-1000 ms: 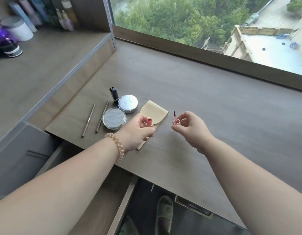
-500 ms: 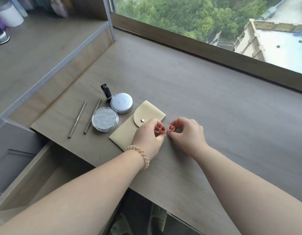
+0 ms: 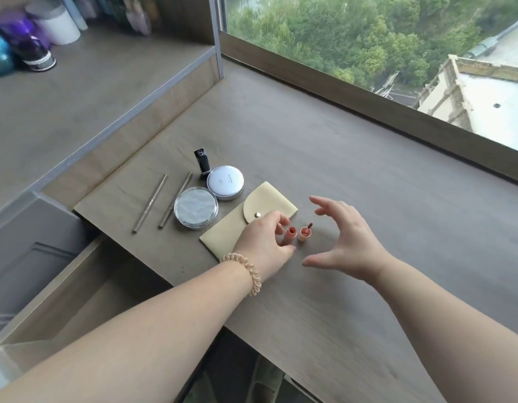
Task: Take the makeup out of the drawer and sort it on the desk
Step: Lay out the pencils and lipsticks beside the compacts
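- The grey-brown wood-grain surface [image 3: 353, 175] fills the middle of the frame, under a wide window [image 3: 368, 48] along the upper right; a raised shelf of blurred jars and bottles [image 3: 33, 39] sits at upper left, and the open wooden drawer [image 3: 63, 301] shows at lower left.
- The right hand [image 3: 343, 238], which half a second ago pinched the small peach cap with its wand [image 3: 304, 233], has let go; it now hovers just right of centre, fingers spread and empty.
- The left hand [image 3: 266, 241], closed lightly around the small coral lip-tint tube [image 3: 291, 235], holds it standing on the surface, just beside the cap.
- Both pieces have thus gone from held in the air to set down side by side, uncapped, at the right edge of the pale yellow snap-flap pouch [image 3: 237, 225].
- The sorted row left of centre is unmoved: two round silver compacts [image 3: 196, 212], a black lipstick tube [image 3: 202, 162], two slim golden pencils [image 3: 150, 203].
- Judging by this, the lip tint probably needs recapping before it counts as sorted.
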A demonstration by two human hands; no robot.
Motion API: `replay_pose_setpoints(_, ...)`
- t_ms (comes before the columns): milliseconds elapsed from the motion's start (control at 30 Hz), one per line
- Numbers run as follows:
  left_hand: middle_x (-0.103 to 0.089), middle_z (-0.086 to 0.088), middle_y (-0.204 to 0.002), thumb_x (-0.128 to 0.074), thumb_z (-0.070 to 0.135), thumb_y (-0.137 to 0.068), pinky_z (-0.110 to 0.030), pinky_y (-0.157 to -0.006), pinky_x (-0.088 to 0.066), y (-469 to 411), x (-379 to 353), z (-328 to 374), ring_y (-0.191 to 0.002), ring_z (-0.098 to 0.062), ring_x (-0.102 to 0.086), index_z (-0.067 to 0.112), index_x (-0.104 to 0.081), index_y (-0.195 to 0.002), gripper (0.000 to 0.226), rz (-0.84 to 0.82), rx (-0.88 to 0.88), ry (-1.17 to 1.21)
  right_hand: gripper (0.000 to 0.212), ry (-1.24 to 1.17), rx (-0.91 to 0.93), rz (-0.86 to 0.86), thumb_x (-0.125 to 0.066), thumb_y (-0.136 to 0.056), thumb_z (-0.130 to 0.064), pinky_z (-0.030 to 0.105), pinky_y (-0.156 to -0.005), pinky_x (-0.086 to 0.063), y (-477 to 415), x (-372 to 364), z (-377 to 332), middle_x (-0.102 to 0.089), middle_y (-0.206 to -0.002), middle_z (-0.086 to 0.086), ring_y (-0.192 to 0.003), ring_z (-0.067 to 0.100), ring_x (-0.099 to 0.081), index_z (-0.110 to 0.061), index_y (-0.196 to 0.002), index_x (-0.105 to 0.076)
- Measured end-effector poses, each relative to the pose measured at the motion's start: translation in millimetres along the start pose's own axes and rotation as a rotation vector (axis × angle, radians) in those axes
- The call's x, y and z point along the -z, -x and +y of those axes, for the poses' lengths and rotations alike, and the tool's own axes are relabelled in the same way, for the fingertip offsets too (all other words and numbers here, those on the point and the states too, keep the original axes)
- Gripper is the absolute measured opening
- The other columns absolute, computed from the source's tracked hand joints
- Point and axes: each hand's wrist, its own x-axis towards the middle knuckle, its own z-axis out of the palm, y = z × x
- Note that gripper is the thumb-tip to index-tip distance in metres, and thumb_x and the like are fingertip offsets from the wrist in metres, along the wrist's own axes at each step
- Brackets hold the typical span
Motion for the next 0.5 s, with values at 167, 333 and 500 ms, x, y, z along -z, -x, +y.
replay_pose_setpoints(167, -0.058, 0.01, -0.1, -0.072, 0.032, -0.074, -0.025, -0.077, -0.051, 9, 32, 3, -0.08, -0.007, -0.062, 0.029, -0.054, -0.11, 0.04, -0.017, -0.01, 0.069, 0.067, -0.087, 0.193, 0.141, -0.07, -0.061, -0.056, 0.021, -0.095, -0.035, -19, 20, -43, -0.056, -0.104, -0.009, -0.106, 0.006, -0.051, -0.032, -0.121, -0.054)
replay_pose_setpoints(333, -0.06, 0.008, -0.089, -0.067, 0.024, -0.078, -0.017, -0.063, -0.045, 16, 74, -21, -0.066, -0.005, -0.054, 0.025, -0.059, -0.098, 0.022, 0.157, 0.078, 0.157, 0.019, -0.072, 0.187, 0.285, -0.066, -0.082, -0.026, 0.007, -0.068, -0.036, -68, -7, -102, -0.062, -0.092, -0.008, -0.086, -0.001, -0.055, -0.023, -0.1, -0.067)
replay_pose_setpoints(500, -0.062, 0.008, -0.078, -0.067, 0.022, -0.079, -0.024, -0.061, -0.046, 15, 119, -59, -0.06, -0.009, -0.053, 0.025, -0.061, -0.09, 0.012, 0.256, 0.116, 0.198, 0.039, 0.05, 0.064, 0.097, -0.06, -0.083, -0.026, 0.035, -0.096, -0.043, -114, -61, -142, -0.061, -0.116, -0.002, -0.109, 0.014, -0.055, -0.024, -0.122, -0.057)
